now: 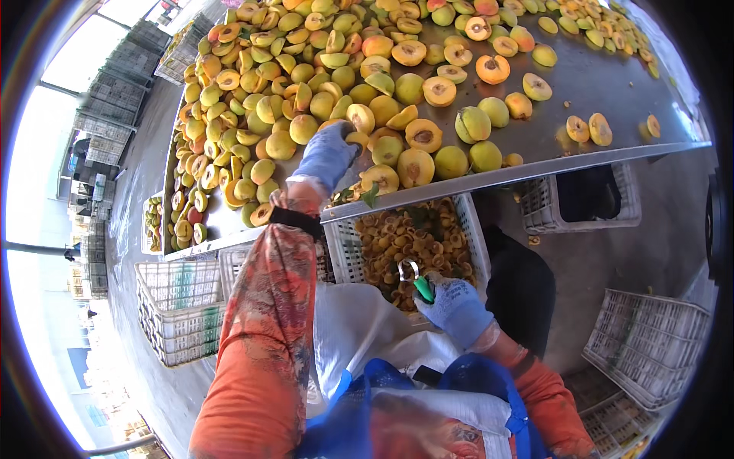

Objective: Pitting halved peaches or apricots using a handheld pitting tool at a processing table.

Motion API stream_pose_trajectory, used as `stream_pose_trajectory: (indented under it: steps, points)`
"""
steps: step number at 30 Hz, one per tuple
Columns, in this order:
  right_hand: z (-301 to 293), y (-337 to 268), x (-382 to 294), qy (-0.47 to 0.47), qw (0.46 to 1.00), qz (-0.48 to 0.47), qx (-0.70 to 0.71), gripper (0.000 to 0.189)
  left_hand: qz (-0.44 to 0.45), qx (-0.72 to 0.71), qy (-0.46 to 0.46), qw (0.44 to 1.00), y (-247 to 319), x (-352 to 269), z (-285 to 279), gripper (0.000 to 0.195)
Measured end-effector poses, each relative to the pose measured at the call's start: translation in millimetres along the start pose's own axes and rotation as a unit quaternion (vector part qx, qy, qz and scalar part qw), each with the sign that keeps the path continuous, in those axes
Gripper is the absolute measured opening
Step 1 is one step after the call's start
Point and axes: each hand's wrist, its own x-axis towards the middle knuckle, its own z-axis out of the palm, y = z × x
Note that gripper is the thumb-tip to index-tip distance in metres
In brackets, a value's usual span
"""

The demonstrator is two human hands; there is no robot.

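My left hand (328,154), in a blue-grey glove, reaches over the near edge of a metal table. Its fingertips close around a yellow peach half (359,139). Halved peaches (420,135) lie cut side up just right of it, mixed with whole-looking green-yellow ones (451,162). Lower down, in front of my body, my right hand (456,307) grips the green handle of a pitting tool (423,288) with a curved metal loop. The loop points up over a white plastic crate (480,241) of small brown-yellow fruit scraps (395,246).
A raised rim (516,173) edges the metal table, where a large heap of peaches (258,86) lies. White crates (180,310) stand on the floor at left, with more crates (648,344) at right. A dark item hangs over another crate (542,206) under the table.
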Motion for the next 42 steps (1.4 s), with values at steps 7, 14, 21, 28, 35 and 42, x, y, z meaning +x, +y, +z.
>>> stream_pose_trajectory:
  steps: [7, 14, 21, 28, 35, 42]
  points:
    - [-23.8, -39.7, 1.1, 0.085, 0.989, -0.054, 0.107, 0.035, -0.091, -0.682, -0.053, 0.724, 31.4, -128.9, -15.0, 0.052]
    - [-25.8, -79.0, -11.2, 0.120, 0.988, -0.100, -0.004, 0.034, -0.113, -0.610, 0.034, 0.784, 71.9, -196.8, 5.1, 0.044]
    - [-4.4, -92.6, -34.3, 0.130, 0.982, -0.120, 0.067, 0.029, -0.018, -0.480, 0.179, 0.859, 82.9, -218.0, 13.2, 0.042]
    - [-36.5, -105.6, -53.5, -0.214, 0.845, 0.072, 0.485, 0.022, -0.024, -0.413, 0.159, 0.896, 91.6, -225.2, 1.5, 0.036]
    - [-39.1, -80.1, -54.2, -0.287, 0.760, 0.078, 0.578, 0.024, -0.113, -0.309, -0.024, 0.944, 85.8, -207.2, 3.6, 0.034]
    - [-29.0, -68.3, -33.7, -0.273, 0.841, 0.034, 0.466, 0.018, -0.076, -0.241, 0.106, 0.962, 79.4, -204.2, 30.1, 0.032]
